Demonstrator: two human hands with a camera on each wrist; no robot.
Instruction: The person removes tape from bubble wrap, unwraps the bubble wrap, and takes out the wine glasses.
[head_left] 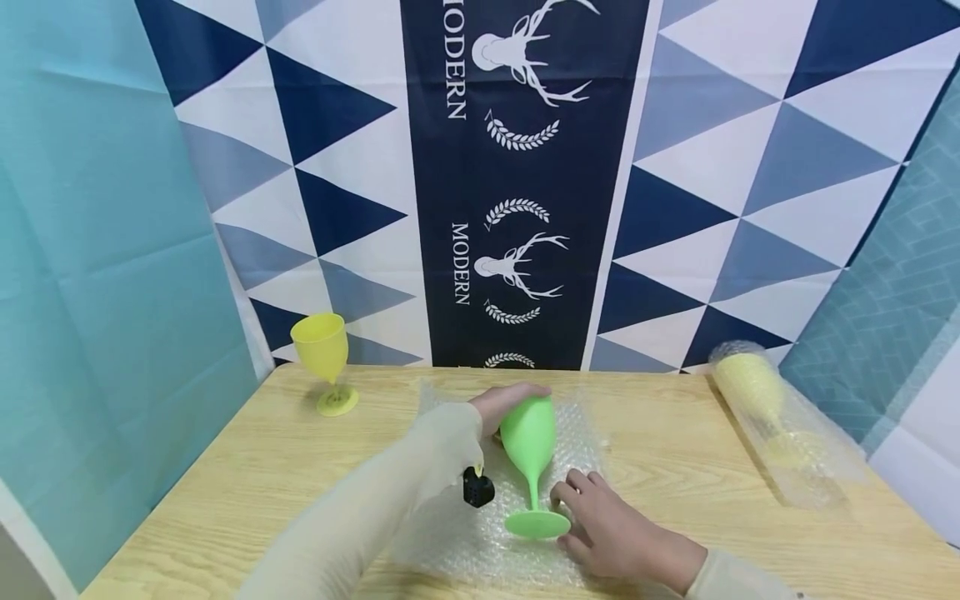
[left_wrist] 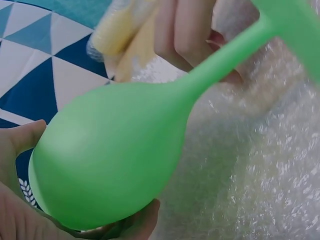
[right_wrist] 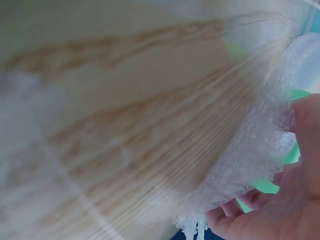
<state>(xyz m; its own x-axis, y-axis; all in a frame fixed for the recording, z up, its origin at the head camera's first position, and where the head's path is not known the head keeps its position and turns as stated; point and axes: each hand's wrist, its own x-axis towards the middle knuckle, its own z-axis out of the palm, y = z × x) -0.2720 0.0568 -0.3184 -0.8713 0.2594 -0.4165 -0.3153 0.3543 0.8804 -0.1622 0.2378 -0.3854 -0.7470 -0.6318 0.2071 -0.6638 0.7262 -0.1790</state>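
A green goblet (head_left: 528,442) lies tilted over a sheet of bubble wrap (head_left: 480,533), its round foot toward the person. The left hand (head_left: 498,408) holds the bowl at its rim end; in the left wrist view, fingers and thumb of this hand (left_wrist: 25,200) curve round the goblet's bowl (left_wrist: 110,150). Beside the stem and foot, the right hand (head_left: 618,529) has bent fingers at the wrap's right side. In the right wrist view, thumb and fingers of the right hand (right_wrist: 285,200) take the edge of the bubble wrap (right_wrist: 245,155), with green showing behind.
A yellow goblet (head_left: 322,354) stands upright at the table's back left. Another yellow goblet, rolled in bubble wrap (head_left: 765,408), lies at the right. Patterned cloth (head_left: 517,183) hangs behind the wooden table (head_left: 247,483). A small black object (head_left: 477,487) shows at the left wrist.
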